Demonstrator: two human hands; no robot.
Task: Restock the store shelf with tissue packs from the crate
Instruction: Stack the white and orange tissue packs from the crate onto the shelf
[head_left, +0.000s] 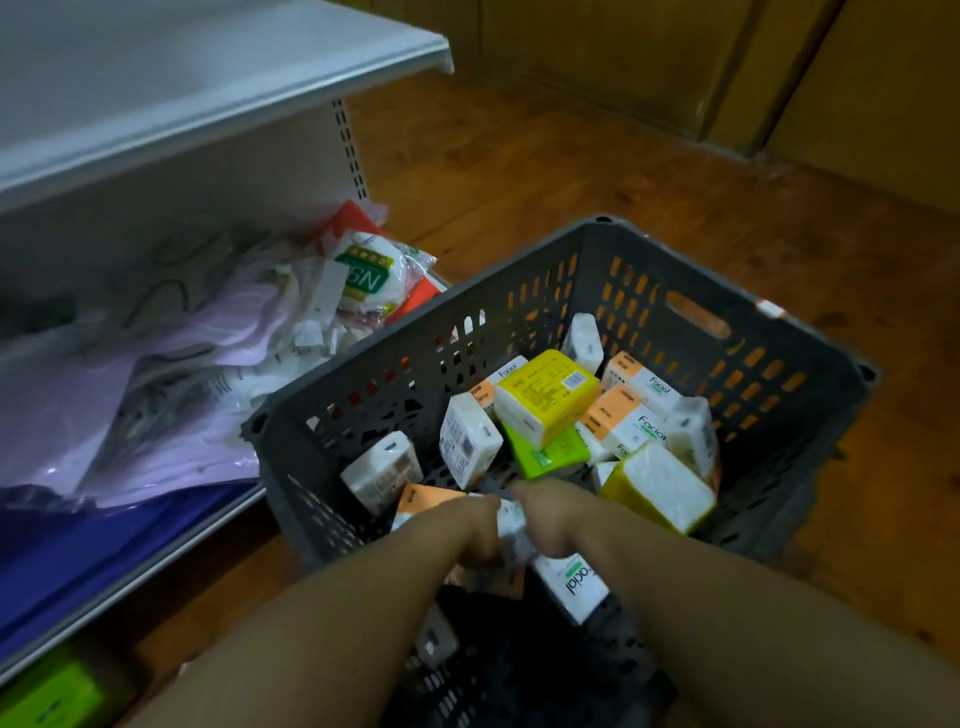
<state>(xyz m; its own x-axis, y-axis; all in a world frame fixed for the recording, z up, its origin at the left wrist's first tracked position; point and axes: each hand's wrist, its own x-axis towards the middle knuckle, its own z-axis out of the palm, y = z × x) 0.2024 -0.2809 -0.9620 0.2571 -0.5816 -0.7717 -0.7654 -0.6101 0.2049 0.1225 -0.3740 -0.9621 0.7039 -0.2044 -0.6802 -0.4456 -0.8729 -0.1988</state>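
Both hands are down inside the grey crate (675, 291), which stands on the wooden floor (519, 156) just beside the store shelf (208, 78). The left hand (475, 527) and the right hand (553, 519) meet over one white pack (511, 522) near the crate's close wall. The fingers of both are curled round it from either side, though blur hides how firm the hold is. The rest of the tissue stock is still loose in the crate: a yellow pack (545, 395) lying over a green pack (550, 452), several orange Facial packs (623, 421), a yellow-edged pack (660, 488) tipped on its side, and another Facial pack (571, 587) right under the right wrist. The likely trouble is the heap itself. The held pack sits among neighbours that lean on one another, so a quick pull could drag one up with it or roll it out of reach. The film wrap looks slick and soft, so a shallow pinch may slip or crush a corner. The lower shelf level is crowded with purple bags (156, 389) and a mask packet (363, 270) that hang toward the edge. A pack pushed in carelessly there could shove them off or end up balanced on them. A green pack (47, 696) shows on the lowest level, which may be the proper spot
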